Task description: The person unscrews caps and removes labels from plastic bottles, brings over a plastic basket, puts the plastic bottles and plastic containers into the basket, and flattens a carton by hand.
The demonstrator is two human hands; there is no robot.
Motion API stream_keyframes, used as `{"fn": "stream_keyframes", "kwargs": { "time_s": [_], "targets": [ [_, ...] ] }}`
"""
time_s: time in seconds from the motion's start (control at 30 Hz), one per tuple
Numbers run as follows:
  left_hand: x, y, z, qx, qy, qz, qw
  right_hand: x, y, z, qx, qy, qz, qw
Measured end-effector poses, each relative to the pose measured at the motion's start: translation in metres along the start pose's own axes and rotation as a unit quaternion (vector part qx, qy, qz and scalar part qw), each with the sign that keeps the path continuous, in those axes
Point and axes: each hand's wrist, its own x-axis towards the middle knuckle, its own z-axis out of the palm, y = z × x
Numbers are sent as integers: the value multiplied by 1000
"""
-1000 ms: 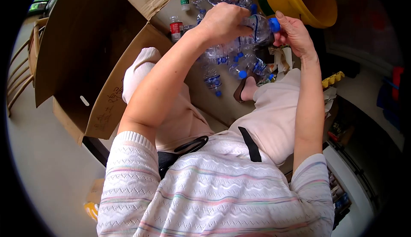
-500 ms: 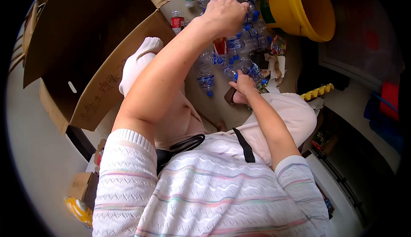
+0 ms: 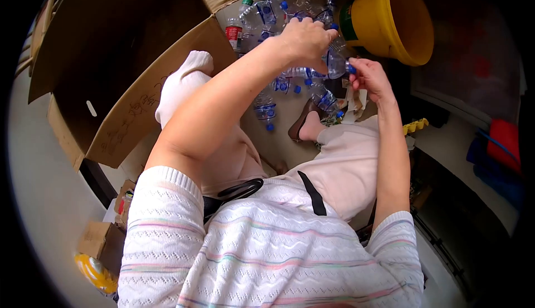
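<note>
My right hand (image 3: 372,78) pinches the blue cap of a clear plastic bottle (image 3: 336,64), which lies about level with its cap to the right. Over the other end of this bottle is my left hand (image 3: 307,42), back upward, its fingers spread and bent; whether its thumb touches the bottle is hard to tell. Around and beyond both hands, several clear bottles with blue caps lie on the floor, one of them (image 3: 265,112) nearer my legs. A bottle with a red label (image 3: 234,34) is at the left of the pile, close to a green-capped bottle (image 3: 246,8).
A large open cardboard box (image 3: 131,116) stands on the left. The yellow bucket (image 3: 384,24) lies tilted at the upper right. Torn packaging (image 3: 355,103) is near my foot, and a yellow egg-tray piece (image 3: 415,126) sits right of my knee.
My right hand has risen from the bottles near my foot and now holds a bottle by its cap. My left hand has moved slightly down and right, its fingers now spread.
</note>
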Motion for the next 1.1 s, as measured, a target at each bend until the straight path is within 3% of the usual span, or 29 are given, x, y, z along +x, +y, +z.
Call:
{"fn": "stream_keyframes", "kwargs": {
  "time_s": [0.13, 0.3, 0.57, 0.67, 0.8, 0.93, 1.1],
  "targets": [
    [4, 17, 15, -13, 87, -1, 996, -21, -32, -5, 91, -6, -66, 994],
    [4, 20, 10, -135, 129, 3, 982, -18, -42, -12, 76, 9, -117, 990],
    [7, 19, 8, -270, 52, 2, 961, -27, -47, -23, -13, -47, -179, 983],
    [5, 22, 5, -432, -54, -39, 900, -45, -52, -27, -20, -76, -235, 969],
    [2, 29, 16, -624, -144, -60, 766, -56, -49, -48, -34, -167, -243, 955],
    [4, 31, 10, -615, -166, -67, 768, -57, -46, -55, -37, -178, -242, 953],
    [6, 34, 21, -541, -141, -83, 825, -51, -41, -50, -95, -163, -185, 964]
  ]
}}
